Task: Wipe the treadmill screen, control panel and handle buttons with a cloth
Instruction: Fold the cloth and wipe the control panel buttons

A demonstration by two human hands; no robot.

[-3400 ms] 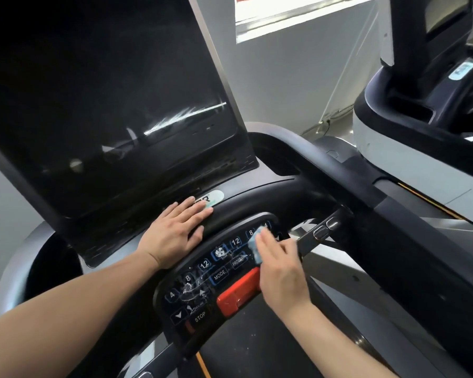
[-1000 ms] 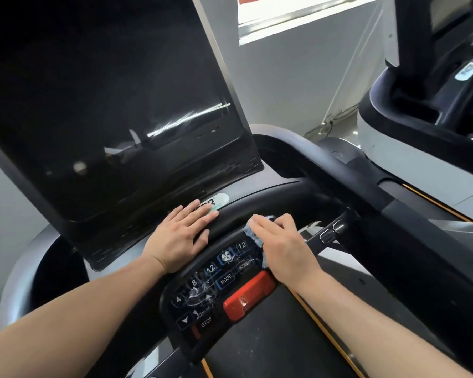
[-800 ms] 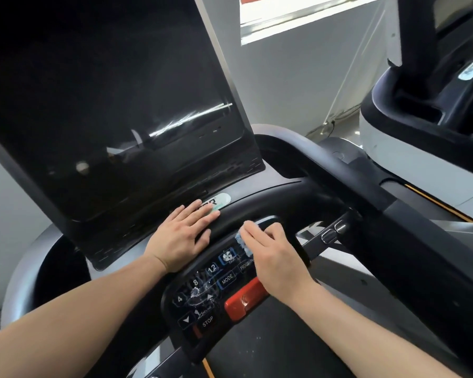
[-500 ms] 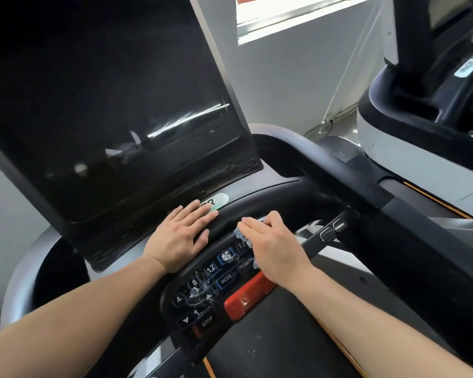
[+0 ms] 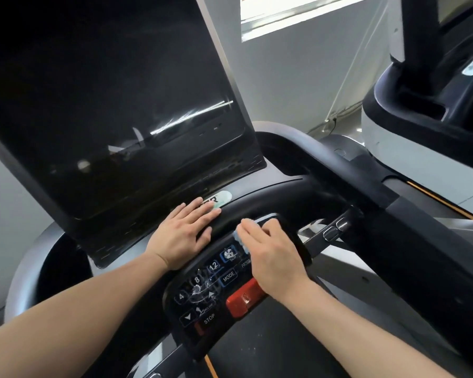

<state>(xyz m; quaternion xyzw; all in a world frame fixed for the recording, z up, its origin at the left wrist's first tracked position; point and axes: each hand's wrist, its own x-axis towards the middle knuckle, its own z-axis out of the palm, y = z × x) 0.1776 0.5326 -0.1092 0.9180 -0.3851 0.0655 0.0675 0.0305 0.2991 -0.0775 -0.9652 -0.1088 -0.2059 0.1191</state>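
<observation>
The treadmill's big dark screen (image 5: 107, 105) tilts up at the left. Below it lies the black control panel (image 5: 202, 293) with numbered keys, MODE, STOP and a red stop key (image 5: 243, 298). My right hand (image 5: 271, 255) presses a small light-blue cloth (image 5: 239, 240) against the panel's upper right part; only the cloth's edge shows under my fingers. My left hand (image 5: 183, 233) rests flat, fingers straight, on the black rim between screen and panel. Handle buttons (image 5: 335, 229) sit on the right bar, beyond my right hand.
A thick black handrail (image 5: 352, 170) arcs round the right side. A second white and black machine (image 5: 421, 132) stands at the far right. The dark running belt (image 5: 257, 350) lies below the panel. A grey wall and window are behind.
My right hand has slid the cloth leftward and up across the panel's top right keys over the last second. My left hand has stayed flat in the same place.
</observation>
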